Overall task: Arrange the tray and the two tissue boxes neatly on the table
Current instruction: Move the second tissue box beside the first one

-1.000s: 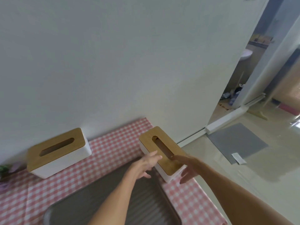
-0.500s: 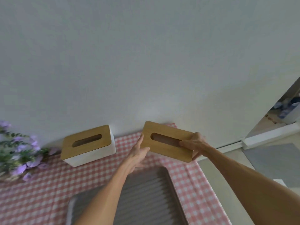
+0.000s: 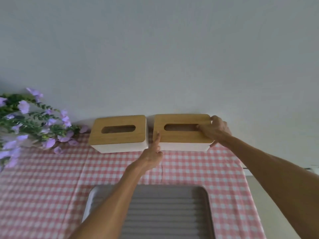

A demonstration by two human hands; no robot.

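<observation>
Two white tissue boxes with wooden slotted lids stand side by side against the wall. The left tissue box (image 3: 119, 133) stands untouched. My right hand (image 3: 215, 130) grips the right end of the right tissue box (image 3: 179, 135), fingers over its lid and thumb below. With its fingers straight, my left hand (image 3: 154, 152) lies flat against that box's left front corner, in the narrow gap between the boxes. The grey ribbed tray (image 3: 165, 213) lies nearer to me, partly hidden by my left forearm.
A pink and white checked cloth (image 3: 43, 187) covers the table. Purple flowers with green leaves (image 3: 25, 123) lean in at the back left. The plain wall rises right behind the boxes. The table's right edge (image 3: 248, 195) drops to the floor.
The right tissue box was carried from the table's right end, turned, and now stands against the wall beside the left box. Both hands moved with it; the view swung left.
</observation>
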